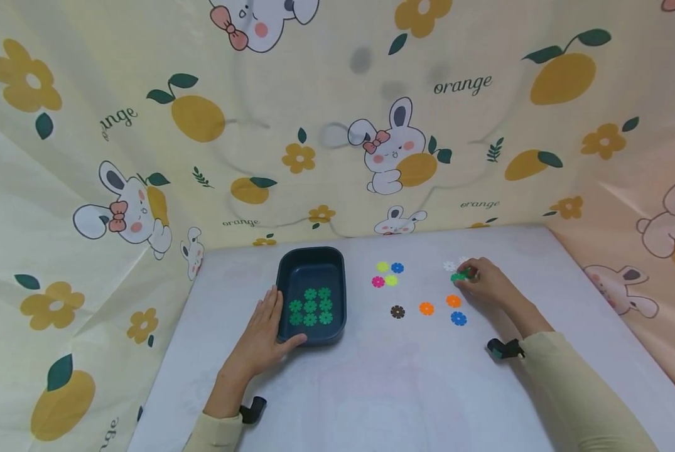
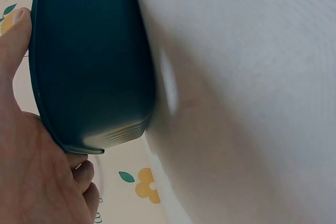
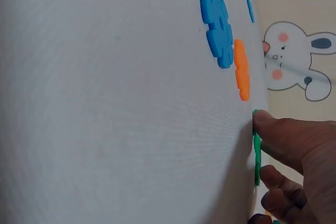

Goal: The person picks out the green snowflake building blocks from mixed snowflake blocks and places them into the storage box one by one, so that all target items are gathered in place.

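My left hand rests against the left side of a dark blue-green tray, its fingers straight along the outer wall and its thumb at the near edge. In the left wrist view the tray's outer wall fills the space beside the thumb. Inside the tray lie several green flower-shaped plastic discs. My right hand is at the right of the table, pinching a green disc between thumb and fingers close to the tabletop. The fingers partly hide the green disc.
White discs lie just beyond the right hand. Nearer are orange discs, a blue disc and a brown disc. Yellow, blue and pink discs lie right of the tray. A printed cloth hangs behind the table.
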A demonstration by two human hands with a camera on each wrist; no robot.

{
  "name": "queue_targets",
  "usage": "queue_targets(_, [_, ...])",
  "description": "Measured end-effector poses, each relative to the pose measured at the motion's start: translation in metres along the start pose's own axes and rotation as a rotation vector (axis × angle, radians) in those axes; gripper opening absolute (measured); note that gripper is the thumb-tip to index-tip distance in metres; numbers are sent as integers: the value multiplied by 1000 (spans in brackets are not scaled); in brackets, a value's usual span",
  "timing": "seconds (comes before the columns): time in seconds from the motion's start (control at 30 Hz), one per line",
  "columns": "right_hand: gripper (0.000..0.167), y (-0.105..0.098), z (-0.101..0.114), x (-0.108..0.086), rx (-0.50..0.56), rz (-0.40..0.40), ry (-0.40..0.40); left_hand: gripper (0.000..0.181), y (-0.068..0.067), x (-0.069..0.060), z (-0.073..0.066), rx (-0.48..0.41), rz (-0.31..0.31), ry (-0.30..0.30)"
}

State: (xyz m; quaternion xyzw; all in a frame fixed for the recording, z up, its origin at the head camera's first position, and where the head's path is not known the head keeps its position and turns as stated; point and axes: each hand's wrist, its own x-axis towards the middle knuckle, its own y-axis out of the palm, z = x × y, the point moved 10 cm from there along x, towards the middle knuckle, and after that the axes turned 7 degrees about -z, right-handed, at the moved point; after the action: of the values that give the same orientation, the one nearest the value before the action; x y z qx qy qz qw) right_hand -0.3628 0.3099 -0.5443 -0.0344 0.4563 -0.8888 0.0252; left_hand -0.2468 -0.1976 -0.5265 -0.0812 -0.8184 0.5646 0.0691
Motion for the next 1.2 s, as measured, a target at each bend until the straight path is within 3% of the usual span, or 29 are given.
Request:
queue_targets(0.5, [34, 7, 5, 7, 27, 38, 15, 126, -1, -1, 1, -1, 1, -1])
queue_targets(0.8, [34, 9, 11, 0, 64, 84, 40, 124, -3, 1, -3, -25, -9, 9])
queue_targets(1.2, [9, 10, 57, 2, 122, 29, -83, 125, -2, -1, -1, -14, -1, -3])
